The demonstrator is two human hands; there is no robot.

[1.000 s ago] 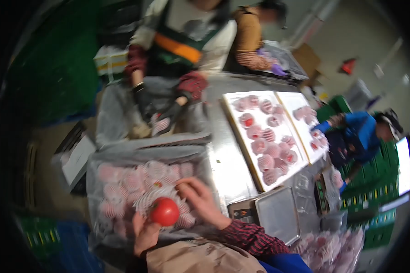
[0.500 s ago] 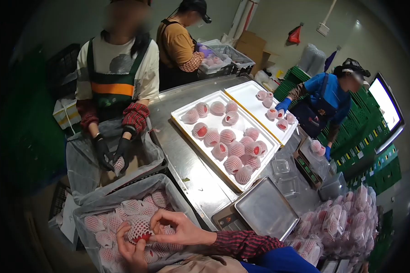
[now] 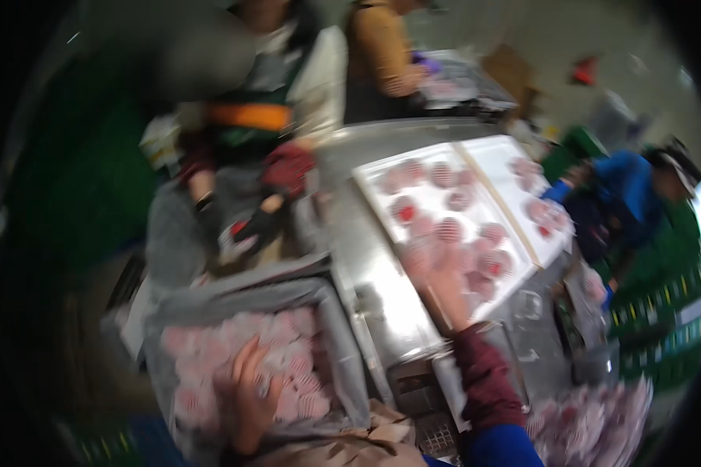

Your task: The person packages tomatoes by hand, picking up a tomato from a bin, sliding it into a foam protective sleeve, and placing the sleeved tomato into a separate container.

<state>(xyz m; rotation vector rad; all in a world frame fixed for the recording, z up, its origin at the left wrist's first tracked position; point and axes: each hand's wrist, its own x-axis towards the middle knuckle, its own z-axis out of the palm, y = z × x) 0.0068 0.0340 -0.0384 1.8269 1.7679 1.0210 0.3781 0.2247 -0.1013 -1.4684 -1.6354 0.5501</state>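
Observation:
My left hand (image 3: 251, 395) is low over a crate (image 3: 343, 342) lined with grey plastic, its fingers apart, close above the net-wrapped fruits (image 3: 245, 335) inside. These are round red fruits in pinkish-white foam nets. Across the metal table, my right hand (image 3: 444, 292) reaches over the near edge of a white tray (image 3: 374, 183). It is smeared by motion, and a blurred net-wrapped fruit (image 3: 417, 255) shows right at its fingertips; I cannot tell whether the hand grips it. More netted fruits (image 3: 449, 230) lie in the tray around it.
A second white tray (image 3: 487, 152) with netted fruits adjoins the first. Opposite, a person with dark gloves (image 3: 249, 229) works over another lined crate (image 3: 171, 226). Two more people stand farther back and right. Bagged fruits (image 3: 592, 420) are piled at lower right, near a metal pan (image 3: 514, 362).
My hands have parted: both were on one netted fruit over the crate. The right has swung over to the white tray; the left stays above the crate. The view has shifted and blurred.

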